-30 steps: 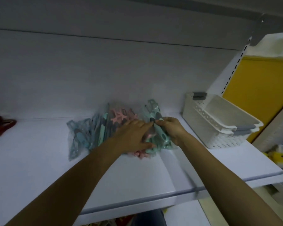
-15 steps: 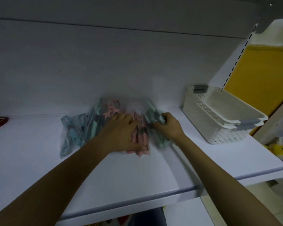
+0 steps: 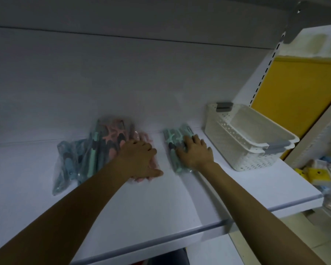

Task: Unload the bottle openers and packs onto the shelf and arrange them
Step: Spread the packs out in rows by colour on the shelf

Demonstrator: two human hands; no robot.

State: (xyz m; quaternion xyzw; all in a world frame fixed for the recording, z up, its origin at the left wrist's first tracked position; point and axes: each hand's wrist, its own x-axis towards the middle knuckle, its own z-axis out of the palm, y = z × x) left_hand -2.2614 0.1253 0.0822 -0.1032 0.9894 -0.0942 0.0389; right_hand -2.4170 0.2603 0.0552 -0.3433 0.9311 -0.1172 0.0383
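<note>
Since half a second ago the two hands have drawn apart, and the teal pack point(image 3: 172, 138) has slid right, out of the pile, leaving bare shelf point(image 3: 141, 207) between. Far left on the shelf lie blue-green packs point(image 3: 69, 159), overlapping a pink pack point(image 3: 114, 134) by the back wall. The left hand point(image 3: 139, 159) rests palm down on the pink pack, fingers straight and spread, gripping nothing. The right hand point(image 3: 196, 152) lies flat on the teal pack, fingers loosely extended, pressing it. Just right of that stand two nested white baskets point(image 3: 243, 150), with a yellow panel point(image 3: 294, 88) behind
</note>
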